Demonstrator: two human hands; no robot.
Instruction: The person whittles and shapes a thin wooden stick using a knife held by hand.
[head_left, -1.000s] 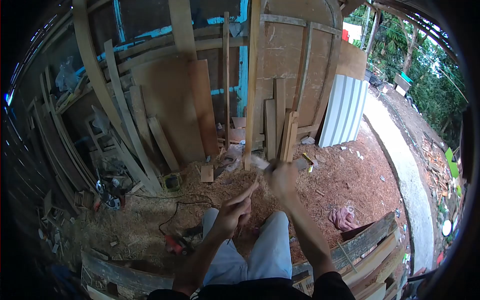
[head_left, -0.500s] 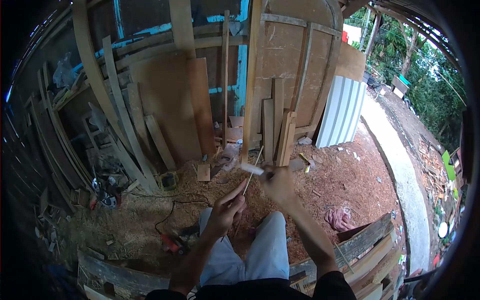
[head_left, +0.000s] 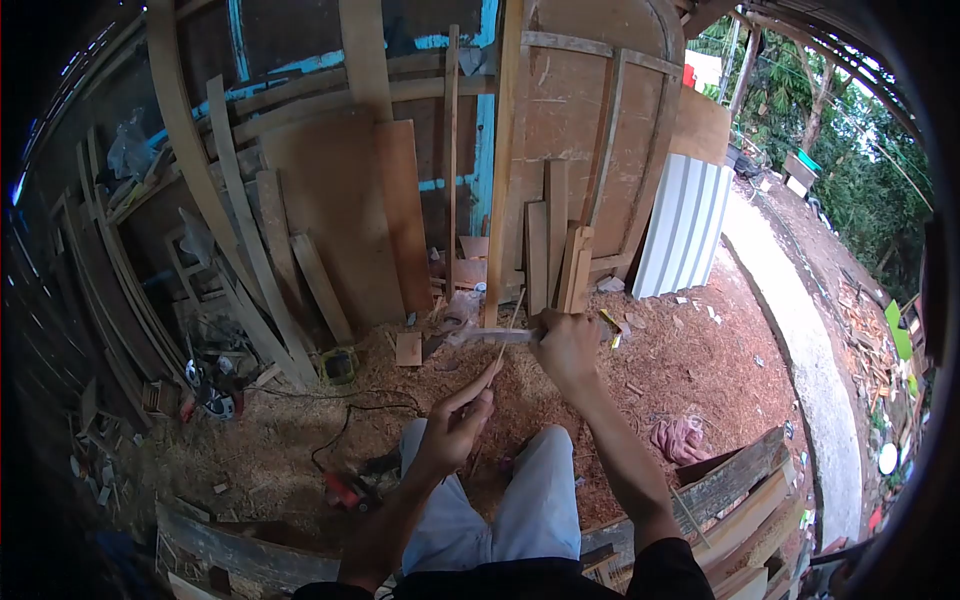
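Observation:
Above my knees, my left hand (head_left: 456, 428) is closed around a thin wooden stick (head_left: 512, 318), which points up and away from me. My right hand (head_left: 566, 346) grips a knife by its handle, which is hidden in the fist. The pale knife blade (head_left: 490, 334) reaches leftward, nearly level, and crosses the upper part of the stick in this view. My thumb and forefinger lie along the stick's lower part, a little below the blade.
Wood shavings cover the ground (head_left: 690, 360). Boards (head_left: 400, 220) and planks lean on the wall ahead. A red power tool (head_left: 345, 490) lies left of my legs, its dark cord nearby. A pink cloth (head_left: 679, 438) lies at right, near old planks (head_left: 725, 490).
My right hand has moved slightly up and away, and the knife blade has swung from slanting to nearly level, reaching farther left. My left hand stays almost in place with the stick.

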